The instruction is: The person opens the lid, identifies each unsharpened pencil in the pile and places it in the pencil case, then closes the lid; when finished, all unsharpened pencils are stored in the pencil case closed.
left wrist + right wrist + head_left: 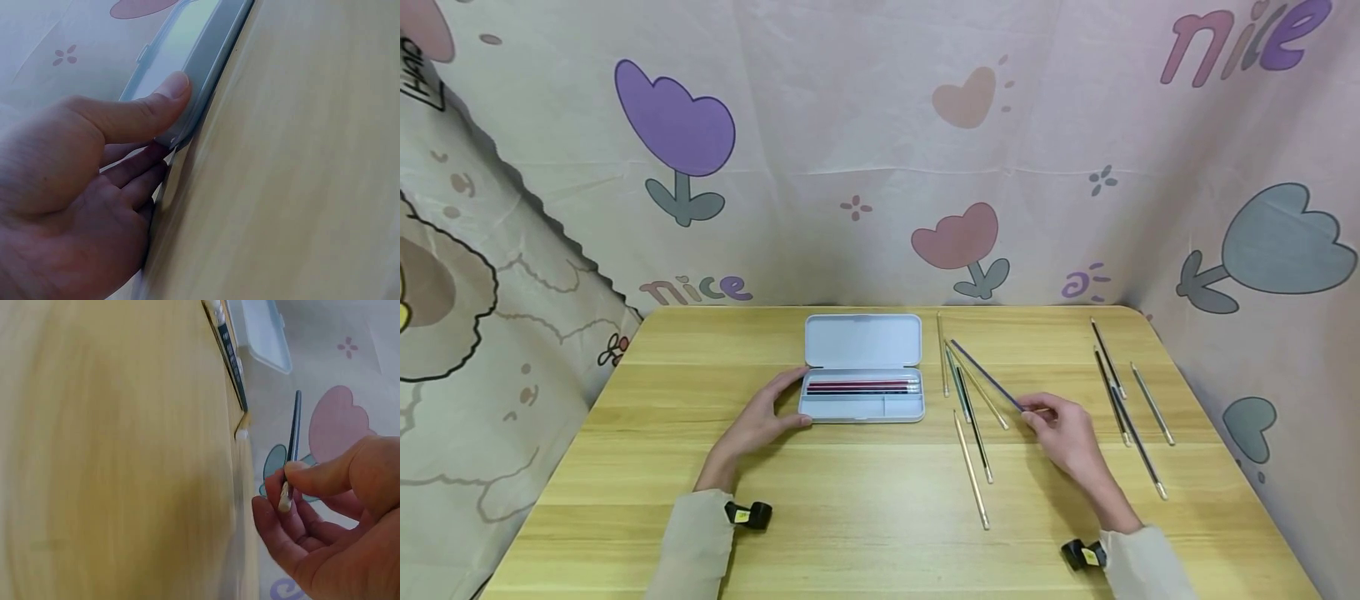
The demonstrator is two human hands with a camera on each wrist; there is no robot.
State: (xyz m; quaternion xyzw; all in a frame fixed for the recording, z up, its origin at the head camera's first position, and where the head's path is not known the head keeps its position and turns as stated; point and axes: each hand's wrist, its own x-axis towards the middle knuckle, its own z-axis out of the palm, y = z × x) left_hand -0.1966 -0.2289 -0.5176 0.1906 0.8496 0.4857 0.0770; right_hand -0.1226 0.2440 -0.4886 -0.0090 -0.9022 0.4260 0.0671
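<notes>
A pale blue-white pencil case point(842, 407) lies with its lid raised, several dark red and black pencils point(859, 387) side by side in its rear compartment. My left hand point(763, 417) holds the case's left end; in the left wrist view the thumb point(147, 115) lies along its edge and some fingers are partly hidden. Between thumb and fingers, my right hand point(1066, 432) pinches a dark blue pencil point(985, 372) near its white-tipped end. The pencil slants up and left, above the pencils between the hand and the case.
Right of the case, loose pencils lie scattered, among them a natural-wood pencil point(972, 471), a black pencil point(976, 429) and a green pencil point(957, 383). Another group, including a dark pencil point(1138, 446), lies at the table's point(865, 508) right. A printed cloth point(820, 125) hangs behind.
</notes>
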